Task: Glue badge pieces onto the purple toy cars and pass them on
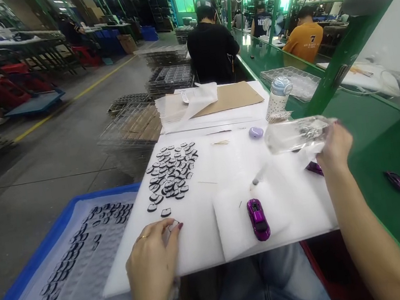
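My right hand [335,143] grips a clear plastic bottle [291,135], tilted on its side above the right part of the white work board [205,238]. Motion blurs the bottle. On the left, the thumb and finger of my left hand [151,256] pinch a small pale-faced piece [170,226], mostly hidden by the fingers. Just beyond it lies a single dark-edged curved piece [165,213], near a pile of similar pieces [171,171]. A purple toy car [258,220] rests on a white foam sheet [230,237] between my hands.
A lilac case [256,132] and a speckled drink bottle [278,99] stand farther back. Toothpick-like sticks [220,142] lie mid-board. At lower left, a blue-edged tray [76,201] holds rows of pieces. Another purple car [397,181] sits on the green bench [367,146]. A person [210,44] sits ahead.
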### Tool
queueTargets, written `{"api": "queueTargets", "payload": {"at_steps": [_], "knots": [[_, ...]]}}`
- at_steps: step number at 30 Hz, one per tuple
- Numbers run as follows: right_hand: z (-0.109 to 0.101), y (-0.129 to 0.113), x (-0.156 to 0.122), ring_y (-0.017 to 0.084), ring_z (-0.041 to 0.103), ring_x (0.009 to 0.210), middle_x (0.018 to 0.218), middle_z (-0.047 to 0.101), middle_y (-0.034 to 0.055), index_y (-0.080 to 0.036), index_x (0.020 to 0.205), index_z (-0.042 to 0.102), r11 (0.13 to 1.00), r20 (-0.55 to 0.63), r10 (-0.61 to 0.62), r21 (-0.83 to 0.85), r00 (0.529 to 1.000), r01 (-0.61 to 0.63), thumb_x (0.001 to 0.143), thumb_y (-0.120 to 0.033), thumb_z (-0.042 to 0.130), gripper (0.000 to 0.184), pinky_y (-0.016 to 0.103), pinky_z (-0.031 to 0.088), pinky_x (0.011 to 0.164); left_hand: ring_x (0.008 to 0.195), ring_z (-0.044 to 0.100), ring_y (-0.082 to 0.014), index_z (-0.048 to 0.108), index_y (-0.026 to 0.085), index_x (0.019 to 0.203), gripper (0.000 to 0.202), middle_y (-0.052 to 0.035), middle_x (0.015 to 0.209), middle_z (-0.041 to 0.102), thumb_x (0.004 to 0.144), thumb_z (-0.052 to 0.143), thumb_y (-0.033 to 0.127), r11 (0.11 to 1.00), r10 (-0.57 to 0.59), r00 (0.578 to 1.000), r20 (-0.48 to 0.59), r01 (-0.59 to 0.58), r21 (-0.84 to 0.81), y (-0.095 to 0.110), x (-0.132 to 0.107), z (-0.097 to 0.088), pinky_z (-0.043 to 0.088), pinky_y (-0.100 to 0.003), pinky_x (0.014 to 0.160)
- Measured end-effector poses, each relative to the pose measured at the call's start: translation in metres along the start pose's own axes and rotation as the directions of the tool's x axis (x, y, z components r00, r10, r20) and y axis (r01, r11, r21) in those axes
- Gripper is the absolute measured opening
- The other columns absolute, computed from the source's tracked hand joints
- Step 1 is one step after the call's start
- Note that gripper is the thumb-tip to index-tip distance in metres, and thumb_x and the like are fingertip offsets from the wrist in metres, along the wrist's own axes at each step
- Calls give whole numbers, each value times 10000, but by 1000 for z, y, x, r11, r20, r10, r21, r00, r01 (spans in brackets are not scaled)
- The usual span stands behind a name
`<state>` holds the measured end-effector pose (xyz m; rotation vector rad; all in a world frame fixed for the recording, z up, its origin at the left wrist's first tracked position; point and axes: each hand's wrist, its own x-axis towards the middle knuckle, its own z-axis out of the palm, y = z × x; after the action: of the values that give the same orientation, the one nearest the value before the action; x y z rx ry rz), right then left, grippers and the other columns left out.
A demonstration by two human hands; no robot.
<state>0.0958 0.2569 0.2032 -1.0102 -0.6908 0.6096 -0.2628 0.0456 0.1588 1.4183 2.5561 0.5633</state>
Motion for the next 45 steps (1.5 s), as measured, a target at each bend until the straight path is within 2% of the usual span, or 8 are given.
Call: {"api": "queueTargets", "payload": {"at_steps": [2, 7, 14, 18, 24, 34, 43, 45], "knots": [[4, -11, -10, 226, 594, 1031, 1049, 613, 55, -190, 1068, 581, 958, 139, -214, -165, 967, 236, 843, -363, 655, 294, 437, 474, 992, 982, 663, -343, 724, 219, 915, 320, -97, 1017, 745, 860, 507, 449, 991, -65, 998, -22, 62, -115, -3, -6, -7, 472, -435, 794], [27, -26, -29, 274, 609, 1059, 1117, 651, 119, -205, 1078, 570, 650, 692, -353, -304, 630, 697, 817, -445, 665, 367, 450, 483, 957, 942, 688, -286, 756, 253, 1073, 419, -62, 965, 754, 741, 730, 507, 752, -46, 998, 34, 57, -657, 13, -33, -16, 543, -391, 811], [36, -52, -40, 117, 496, 512, 623, 468, -44, -245, 756, 363, 937, 393, -338, 56, 855, 345, 856, -458, 581, 321, 300, 499, 570, 787, 618, -126, 806, 216, 877, 305, -48, 831, 671, 767, 799, 500, -64, 364, 914, 179, 217, -974, 90, -58, 8, 551, -205, 772], [1, -68, -106, 85, 351, 396, 552, 388, -68, -208, 835, 548, 961, 442, -270, 66, 855, 269, 953, -307, 558, 154, 221, 314, 359, 701, 623, -77, 806, 186, 873, 313, -38, 776, 681, 729, 841, 461, -265, 410, 837, 363, 490, -830, 104, -57, 20, 549, -153, 716], [-17, -61, -176, 140, 640, 652, 821, 651, 44, -208, 997, 697, 785, 863, -332, 29, 381, 619, 882, -75, 609, 197, 240, 530, 515, 680, 686, -101, 806, 198, 833, 282, -45, 782, 749, 669, 889, 412, -352, 433, 813, 389, 550, -757, 98, -59, 25, 561, -166, 685], [-17, -78, -185, 127, 585, 572, 754, 615, 31, -211, 999, 685, 522, 917, -358, 37, 179, 852, 863, -123, 607, 180, 259, 491, 474, 613, 619, -127, 803, 177, 758, 406, -41, 658, 696, 541, 928, 496, -262, 320, 856, 406, 492, -830, 100, -63, 26, 544, -225, 623], [-16, -79, -182, 132, 588, 576, 764, 643, 51, -162, 978, 688, 516, 935, -342, 103, 94, 851, 882, -130, 574, 154, 264, 481, 471, 661, 679, -108, 814, 222, 801, 267, -38, 736, 758, 653, 896, 428, -281, 376, 856, 355, 470, -837, 102, -62, 25, 561, -170, 679], [-27, -81, -174, 137, 612, 586, 789, 672, 40, -199, 985, 702, 485, 938, -313, 23, 149, 874, 868, -137, 621, 155, 270, 492, 482, 691, 703, -132, 814, 225, 824, 272, -49, 760, 770, 676, 878, 444, -227, 369, 871, 324, 422, -878, 98, -62, 23, 582, -189, 683]]}}
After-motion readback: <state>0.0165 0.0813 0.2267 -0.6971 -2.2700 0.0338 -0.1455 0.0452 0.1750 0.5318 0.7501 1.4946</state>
